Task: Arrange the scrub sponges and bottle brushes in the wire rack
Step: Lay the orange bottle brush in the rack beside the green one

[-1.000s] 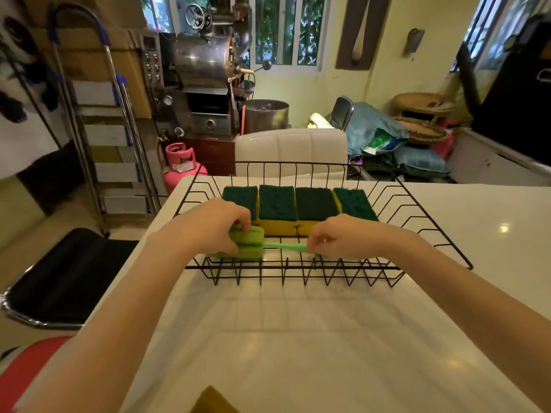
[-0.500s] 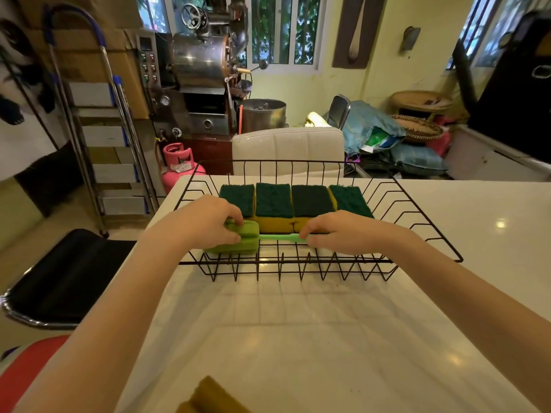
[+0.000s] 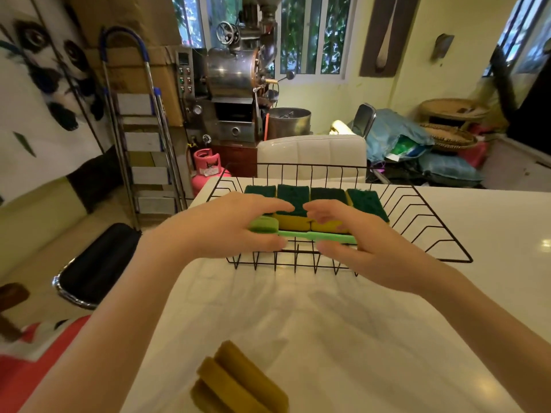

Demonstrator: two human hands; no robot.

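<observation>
Hovering over the rack [image 3: 432, 231], both hands are open: left hand [image 3: 238, 226], right hand [image 3: 357, 248]. A green brush [image 3: 313, 235] lies before four sponges [image 3: 293, 198].

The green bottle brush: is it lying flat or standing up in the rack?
Lying flat. The green bottle brush stretches sideways across the wire rack floor, in front of the scrub sponges.

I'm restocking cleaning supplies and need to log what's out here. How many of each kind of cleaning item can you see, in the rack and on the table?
Green-and-yellow scrub sponges in the wire rack: 4
Green bottle brush in the rack: 1
Brownish-yellow sponge pieces on the table, near edge: 3 visible, partly cut off
Total: 8
</observation>
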